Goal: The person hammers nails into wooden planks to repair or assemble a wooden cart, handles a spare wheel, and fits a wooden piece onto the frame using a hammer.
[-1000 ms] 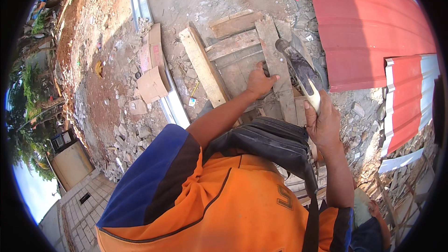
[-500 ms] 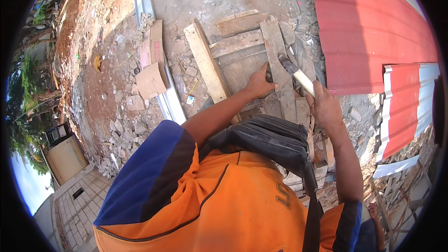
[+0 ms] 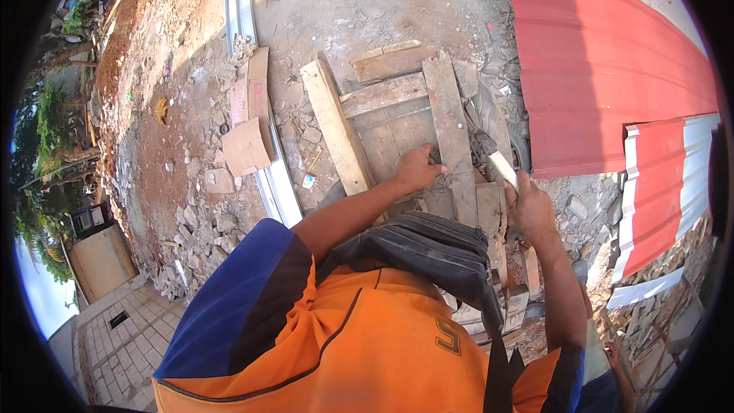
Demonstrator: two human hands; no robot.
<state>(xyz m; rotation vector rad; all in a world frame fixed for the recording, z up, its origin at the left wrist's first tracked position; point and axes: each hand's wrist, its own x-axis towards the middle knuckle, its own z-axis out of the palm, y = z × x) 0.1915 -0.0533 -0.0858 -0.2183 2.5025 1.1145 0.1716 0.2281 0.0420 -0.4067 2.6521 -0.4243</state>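
My left hand (image 3: pixel 419 169) reaches onto the rough wooden frame of boards (image 3: pixel 386 95), fingers curled beside an upright plank (image 3: pixel 447 134); what they hold, if anything, is hidden in a dark gap. My right hand (image 3: pixel 527 203) is closed round the pale handle of a hand tool (image 3: pixel 502 167), whose dark head is angled down among the boards just right of that plank; its exact shape is unclear. A thicker timber (image 3: pixel 329 118) forms the frame's left side. A black bag (image 3: pixel 413 252) hangs across my front, below both hands.
Red corrugated sheets (image 3: pixel 581 76), a red-and-white sheet (image 3: pixel 661 191) lie right. Left are long metal channels (image 3: pixel 279 199), flattened cardboard (image 3: pixel 246 145) and rubble (image 3: pixel 214 226). Another person (image 3: pixel 612 375) is partly visible at lower right. Paving (image 3: pixel 122 344) lies at lower left.
The tool's head has swung up, then down among the boards, with my right hand now slightly lower. My left hand's index finger has curled in. The whole view has shifted somewhat.
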